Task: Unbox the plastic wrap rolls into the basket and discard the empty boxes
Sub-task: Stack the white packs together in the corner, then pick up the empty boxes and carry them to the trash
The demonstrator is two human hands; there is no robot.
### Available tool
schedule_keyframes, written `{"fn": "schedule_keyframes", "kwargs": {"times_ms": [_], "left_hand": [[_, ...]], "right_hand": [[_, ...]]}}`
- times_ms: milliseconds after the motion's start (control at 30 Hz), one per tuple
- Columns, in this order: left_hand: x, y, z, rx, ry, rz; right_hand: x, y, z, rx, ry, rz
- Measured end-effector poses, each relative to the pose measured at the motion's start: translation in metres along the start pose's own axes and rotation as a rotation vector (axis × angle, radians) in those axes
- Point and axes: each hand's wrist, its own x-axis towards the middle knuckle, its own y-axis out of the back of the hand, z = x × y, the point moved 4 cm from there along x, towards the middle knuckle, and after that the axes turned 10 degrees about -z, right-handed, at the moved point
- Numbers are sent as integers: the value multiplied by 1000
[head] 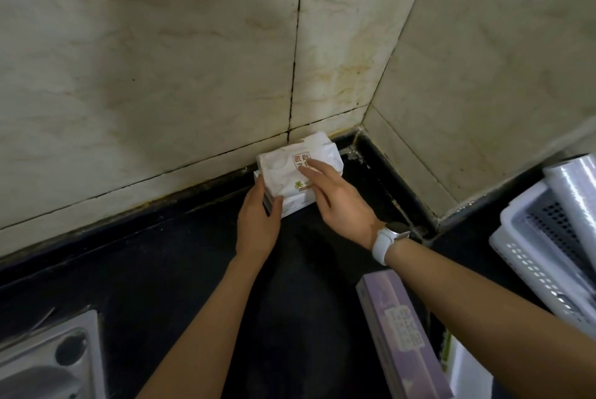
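Note:
Two white tissue packs (pixel 283 166) are stacked against the tiled wall at the back of the black counter (pixel 161 263). My left hand (pixel 258 224) grips the near left end of the stack, thumb on its front. My right hand (pixel 335 195) lies flat on top of the upper pack with fingers spread. A purple plastic wrap box (pixel 396 331) lies on the counter under my right forearm. At the right stands a white perforated basket (pixel 529 253), and a clear plastic wrap roll (pixel 577 192) leans in it.
A steel gas hob (pixel 48 360) takes up the lower left corner. Tiled walls meet in a corner just right of the packs. Another white box (pixel 464 369) with green print sits beside the purple one at the bottom right.

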Motion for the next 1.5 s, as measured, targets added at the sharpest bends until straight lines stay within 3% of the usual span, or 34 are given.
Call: {"fn": "schedule_keyframes", "kwargs": {"times_ms": [200, 300, 367, 433, 533, 600, 733, 800, 933, 1067, 1167, 1300, 1500], "left_hand": [[-62, -22, 5, 65, 109, 62], [-104, -55, 17, -5, 108, -62], [-128, -83, 23, -113, 199, -219], [-149, -111, 29, -189, 313, -369], [-172, -140, 37, -172, 388, -482], [-180, -154, 41, -160, 419, -523], [-188, -168, 51, -315, 383, -665], [-193, -170, 59, -417, 326, -752], [-215, -183, 86, -398, 191, -935], [-276, -215, 123, -238, 48, -986], [-357, -246, 147, -106, -102, -1101], [-502, -282, 156, 55, -245, -1326], [-757, -305, 131, 286, -396, -1751]], "right_hand": [[-95, 24, 27, 97, -225, 270], [-167, 26, 53, -1, -539, 394], [-214, 20, 65, -65, -794, 456], [-252, 3, 72, -5, -1016, 400], [-283, -34, 76, 287, -1150, 257], [-293, -51, 76, 530, -1143, 259], [-294, -53, 62, 878, -898, 375], [-300, -45, 52, 1000, -769, 376], [-350, -30, 37, 1156, -667, 438], [-450, -22, 11, 1074, -710, 645], [-559, -37, -18, 1028, -902, 890], [-718, -92, -94, 992, -1110, 1235], [-909, -216, -261, 946, -1453, 1708]]}}
